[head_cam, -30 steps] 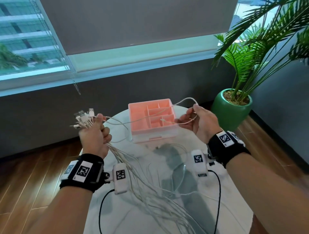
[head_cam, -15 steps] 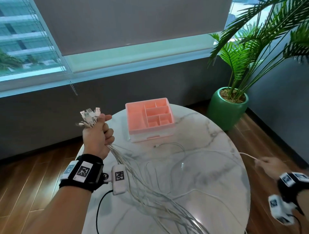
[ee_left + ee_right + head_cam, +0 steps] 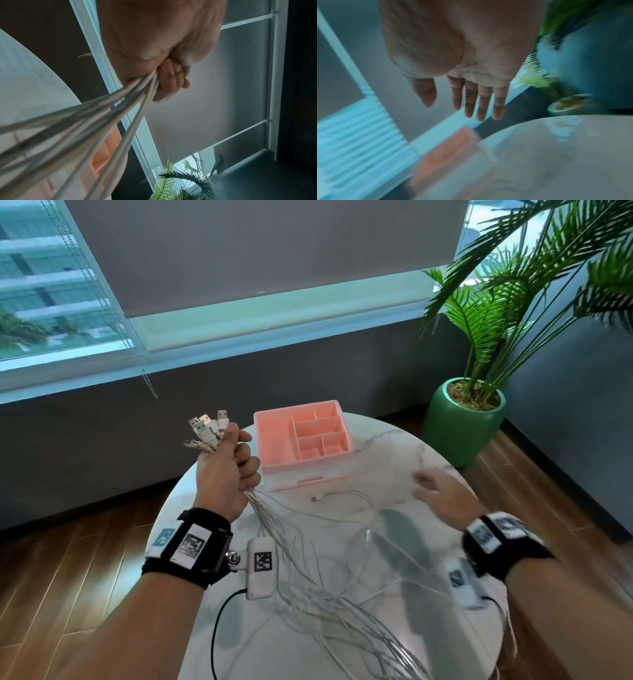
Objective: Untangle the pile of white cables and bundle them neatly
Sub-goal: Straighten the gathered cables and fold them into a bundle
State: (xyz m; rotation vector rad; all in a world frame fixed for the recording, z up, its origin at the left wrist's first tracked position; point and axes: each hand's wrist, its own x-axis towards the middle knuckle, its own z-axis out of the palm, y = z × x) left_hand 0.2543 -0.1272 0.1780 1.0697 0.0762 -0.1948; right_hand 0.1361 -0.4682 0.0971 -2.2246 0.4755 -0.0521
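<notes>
My left hand [image 3: 227,465] is raised over the table's left edge and grips a bunch of white cables [image 3: 301,559], with their USB plugs [image 3: 207,428] sticking out above the fist. The strands fan down across the round marble table [image 3: 394,645] toward its near edge. In the left wrist view the curled fingers [image 3: 171,83] clamp the cables [image 3: 96,128]. My right hand [image 3: 440,496] hovers blurred over the table's right side, fingers [image 3: 481,102] straight and spread, holding nothing. One loose cable end [image 3: 317,498] lies in front of the pink box.
A pink organiser box [image 3: 303,445] with several compartments stands at the table's far side. A potted palm in a green pot [image 3: 462,422] stands on the wooden floor to the right. A window with a grey blind runs behind.
My right hand pulled one cable out to the right, let it go, and has swung back over the table open. The left hand keeps its grip and has barely moved.
</notes>
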